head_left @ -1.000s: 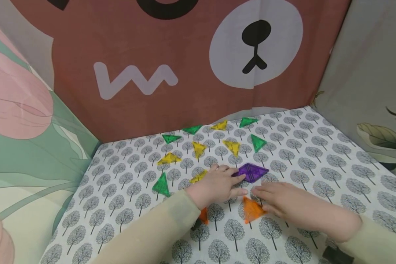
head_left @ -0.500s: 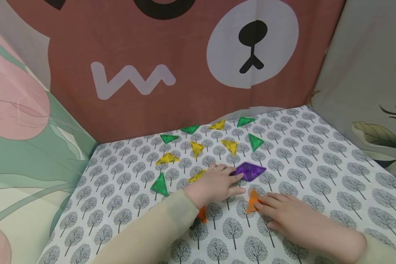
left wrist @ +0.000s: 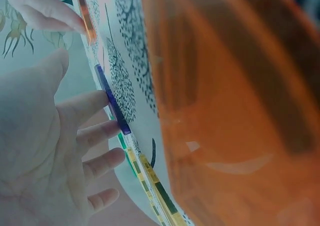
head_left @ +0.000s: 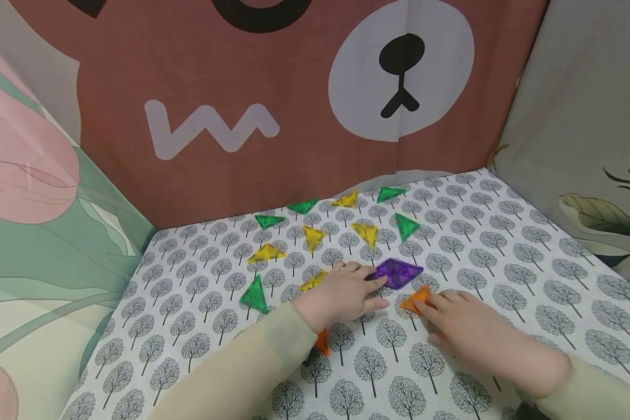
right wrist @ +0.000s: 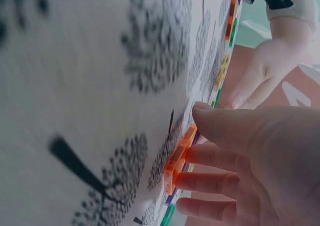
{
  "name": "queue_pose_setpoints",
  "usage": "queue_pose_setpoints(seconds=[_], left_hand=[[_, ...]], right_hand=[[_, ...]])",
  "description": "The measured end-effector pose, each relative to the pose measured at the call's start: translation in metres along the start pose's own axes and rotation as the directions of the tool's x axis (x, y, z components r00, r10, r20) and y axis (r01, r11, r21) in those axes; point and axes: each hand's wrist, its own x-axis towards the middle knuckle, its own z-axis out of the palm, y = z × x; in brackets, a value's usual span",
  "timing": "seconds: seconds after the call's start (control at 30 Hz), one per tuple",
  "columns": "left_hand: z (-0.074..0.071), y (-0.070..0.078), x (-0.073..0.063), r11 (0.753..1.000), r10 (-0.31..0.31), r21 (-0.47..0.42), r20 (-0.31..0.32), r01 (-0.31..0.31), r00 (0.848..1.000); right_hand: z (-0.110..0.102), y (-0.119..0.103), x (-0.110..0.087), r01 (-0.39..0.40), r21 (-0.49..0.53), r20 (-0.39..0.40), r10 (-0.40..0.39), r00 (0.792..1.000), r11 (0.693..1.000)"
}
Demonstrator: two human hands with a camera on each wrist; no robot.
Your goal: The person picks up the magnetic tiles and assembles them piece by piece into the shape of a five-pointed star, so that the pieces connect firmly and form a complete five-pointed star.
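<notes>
My left hand [head_left: 342, 293] lies over the tree-print cloth with fingers extended. Its fingertips touch the left end of a purple diamond shape [head_left: 399, 273], which looks like two translucent triangular tiles side by side. To its right, my right hand [head_left: 469, 326] rests straight fingertips on an orange triangular tile [head_left: 415, 299] lying just below the purple pair. In the right wrist view the thumb stands apart from this orange tile [right wrist: 177, 158]. A second orange tile [head_left: 322, 342] is partly hidden under my left wrist and fills the right side of the left wrist view.
Several green and yellow triangular tiles lie spread behind and left of the hands, among them a green tile [head_left: 254, 294] and a yellow tile [head_left: 313, 281] partly covered by my left hand. A brown bear-print curtain [head_left: 215, 186] hangs at the table's back edge.
My right hand has shifted the orange tile from below toward the purple pair, and the tile has turned. My left hand stays at the purple pair.
</notes>
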Motion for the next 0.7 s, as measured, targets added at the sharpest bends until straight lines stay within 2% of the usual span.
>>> queue_pose_setpoints(seconds=[0.4,0.7], left_hand=[[0.000,0.000,0.000,1.000,-0.007,0.007,0.003,0.007,1.000],[0.002,0.000,0.001,1.000,-0.015,0.011,0.003,0.015,1.000]], right_hand=[[-0.002,0.010,0.017,-0.029,0.006,-0.001,0.029,1.000,1.000],[0.001,0.013,0.021,-0.034,0.039,-0.017,0.035,0.999,0.999]])
